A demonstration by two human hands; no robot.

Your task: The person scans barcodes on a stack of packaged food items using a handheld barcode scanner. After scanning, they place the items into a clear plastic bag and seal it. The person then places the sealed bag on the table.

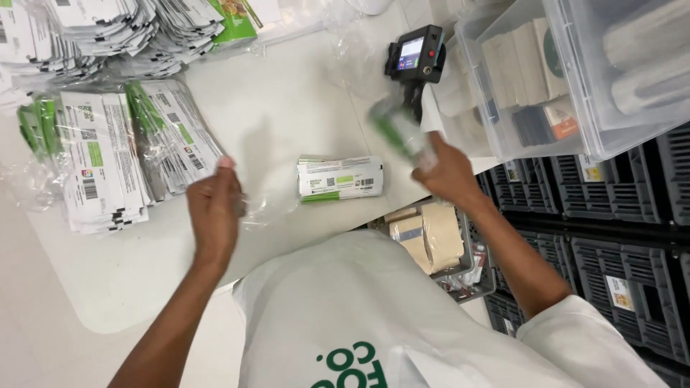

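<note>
1. Head view: the right hand (447,174) is raised over the right edge of the white table (287,108), its fingers closed around a blurred white-and-green flat packet (399,133).
2. The left hand (214,208) hangs over the table's middle, left of a small stack of white flat packets with green stripes (340,178). Its fingers are curled and seem to pinch a sheet of clear plastic film (262,205); the grip is not plain.
3. The small stack lies flat between the two hands, touching neither.
4. A black handheld device with a small screen (415,57) stands at the far right of the table, just beyond the held packet.
5. Fanned piles of similar white-and-green packets (122,154) lie at the left, with more at the far left corner.
6. A clear plastic bin (575,79) sits at the far right, with dark grey crates (611,237) below it.
</note>
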